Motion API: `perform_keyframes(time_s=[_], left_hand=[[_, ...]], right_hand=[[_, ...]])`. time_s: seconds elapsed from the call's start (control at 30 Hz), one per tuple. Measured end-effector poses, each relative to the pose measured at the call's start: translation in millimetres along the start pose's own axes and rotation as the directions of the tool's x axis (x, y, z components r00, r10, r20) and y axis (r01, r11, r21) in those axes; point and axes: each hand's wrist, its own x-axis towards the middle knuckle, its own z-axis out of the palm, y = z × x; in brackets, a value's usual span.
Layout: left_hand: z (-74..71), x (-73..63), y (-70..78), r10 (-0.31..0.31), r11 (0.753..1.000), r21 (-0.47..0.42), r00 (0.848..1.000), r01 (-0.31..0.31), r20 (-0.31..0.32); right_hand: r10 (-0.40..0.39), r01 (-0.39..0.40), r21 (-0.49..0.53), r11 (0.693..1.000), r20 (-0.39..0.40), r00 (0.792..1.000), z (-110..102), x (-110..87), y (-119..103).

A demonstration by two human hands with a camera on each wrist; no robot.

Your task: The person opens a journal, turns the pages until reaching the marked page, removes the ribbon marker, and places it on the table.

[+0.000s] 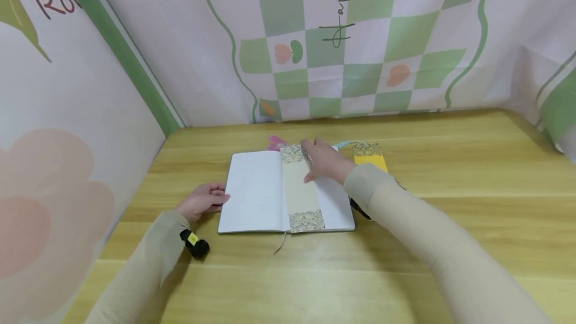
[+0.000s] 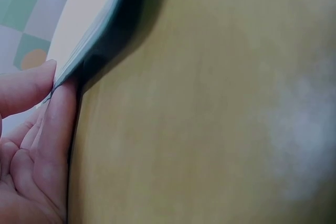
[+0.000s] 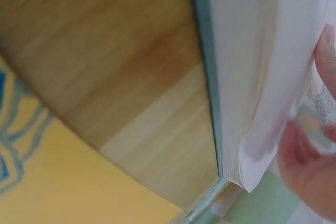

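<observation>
Notebook [image 1: 252, 194] lies open on table [image 1: 252, 289], 2 blank-looking pages up. Cream bookmark [image 1: 300, 186] lies lengthwise on the right page, just beside the centre fold; patterned bands at its 2 ends, lower end reaching the notebook's bottom edge. Pink tassel [image 1: 275, 143] shows past the notebook's top edge, near the bookmark's upper end.

Left hand [image 1: 204, 201] at the notebook's left edge, clamped on it: thumb on top, finger underneath, clear in the left wrist view. Right hand [image 1: 330, 161] reaches over the right page to the bookmark's upper part; thumb and fingers apart, fingertips at the bookmark. Right wrist view shows that hand beyond the page edges, thumb and finger separated; exact contact hard to tell.

Yellow bookmark [image 1: 370, 160] on the table, right of the notebook, partly hidden by the right forearm; patterned band at its top end, blue drawing visible in the right wrist view. Light blue tassel [image 1: 344, 144] runs between the notebook's top right corner and the yellow bookmark. Thin grey ribbon [image 1: 281, 245] hangs out at the bottom of the fold onto the table.

Black wrist gear [image 1: 197, 246] with yellow label at the left cuff. Green-and-white checked cloth [image 1: 281, 9] behind the table.
</observation>
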Motion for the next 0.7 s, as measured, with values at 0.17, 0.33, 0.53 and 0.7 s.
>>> perform_keyframes(time_s=[0.17, 0.33, 0.53, 0.7], left_hand=[[-0.6, 0.2, -0.6, -0.005, 1.000, 0.009, 1.000, 0.005, -0.003], [0.1, -0.2, 0.3, -0.011, 1.000, 0.011, 1.000, 0.011, -0.009], [0.2, 0.4, -0.7, -0.015, 1.000, 0.000, 1.000, 0.015, -0.017], [-1.1, 1.0, -1.0, -0.016, 1.000, 0.003, 1.000, 0.016, -0.018]], right_hand=[[-0.029, 0.027, 0.165, 0.986, 0.013, 0.999, -1.3, 1.2, 1.5], [-0.036, 0.027, 0.294, 0.956, 0.027, 0.999, -2.5, 1.9, 6.5], [-0.020, -0.028, 0.457, 0.889, 0.099, 0.995, -3.7, 0.0, 11.1], [-0.045, -0.083, 0.615, 0.784, 0.190, 0.981, -3.3, -1.7, 19.1]])
